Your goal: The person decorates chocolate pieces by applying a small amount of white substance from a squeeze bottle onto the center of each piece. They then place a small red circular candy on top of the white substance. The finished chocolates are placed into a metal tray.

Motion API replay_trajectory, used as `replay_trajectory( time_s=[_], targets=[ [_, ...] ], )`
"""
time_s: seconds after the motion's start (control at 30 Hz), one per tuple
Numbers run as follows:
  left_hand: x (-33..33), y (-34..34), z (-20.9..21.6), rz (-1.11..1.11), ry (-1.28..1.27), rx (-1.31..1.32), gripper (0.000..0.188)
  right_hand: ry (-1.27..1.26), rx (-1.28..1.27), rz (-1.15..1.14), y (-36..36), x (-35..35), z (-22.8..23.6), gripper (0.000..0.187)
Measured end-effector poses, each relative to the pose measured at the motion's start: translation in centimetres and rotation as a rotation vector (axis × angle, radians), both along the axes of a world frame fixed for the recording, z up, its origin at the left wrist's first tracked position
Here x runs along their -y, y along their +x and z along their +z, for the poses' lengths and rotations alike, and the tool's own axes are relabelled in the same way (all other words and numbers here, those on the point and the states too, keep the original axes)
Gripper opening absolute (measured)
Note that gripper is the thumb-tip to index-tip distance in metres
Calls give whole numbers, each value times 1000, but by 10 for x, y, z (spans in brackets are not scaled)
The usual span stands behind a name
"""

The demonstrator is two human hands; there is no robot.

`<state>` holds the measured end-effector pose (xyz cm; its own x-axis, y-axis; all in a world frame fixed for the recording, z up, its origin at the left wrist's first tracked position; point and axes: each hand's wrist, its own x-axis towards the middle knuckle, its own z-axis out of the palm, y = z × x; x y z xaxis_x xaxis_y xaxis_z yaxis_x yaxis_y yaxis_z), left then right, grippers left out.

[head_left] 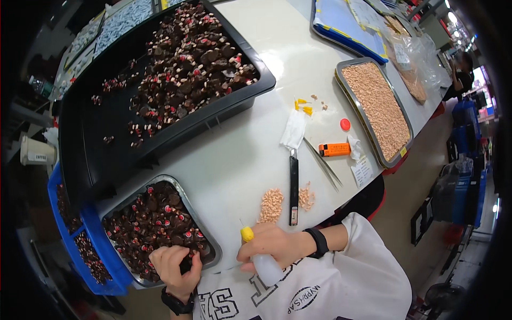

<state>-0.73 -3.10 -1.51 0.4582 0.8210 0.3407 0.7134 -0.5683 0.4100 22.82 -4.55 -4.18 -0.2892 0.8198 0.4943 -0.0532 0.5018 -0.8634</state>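
My right hand (274,245) is wrapped round a translucent squeeze bottle (266,269) with a yellow cap and a thin needle tip pointing up. Over the near right corner of a metal tray (215,250), my left hand (178,269) is closed, thumb and fingers curled together. What it pinches, if anything, is hidden among the dark pieces. Small dark brown figures (154,218) with red and cream spots fill that tray. Just beyond my right hand lies a small pile of peach-coloured bits (271,205), with a smaller pile (306,197) beside it.
A large black bin (176,125) of similar figures stands far left, above a blue divided crate (114,274). A black-handled knife (294,189), tweezers (323,164), an orange lighter (335,149) and a red cap (345,124) lie mid-table. A tray (341,80) of peach bits stands right.
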Motion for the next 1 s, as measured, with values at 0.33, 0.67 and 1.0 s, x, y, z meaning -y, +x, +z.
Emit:
replay_trajectory(
  time_s=[0.33, 0.67, 1.0],
  targets=[
    [22, -4, 15, 77, -253, 1038, 19, -1, -56, 11, 0, 1, 1, 21],
    [3, 55, -10, -304, -829, 1365, 17, 65, -204, -86, 12, 9, -8, 57],
    [4, 52, -18, -209, -794, 1195, 36, 67, -168, -15, 15, 6, -9, 69]
  ],
)
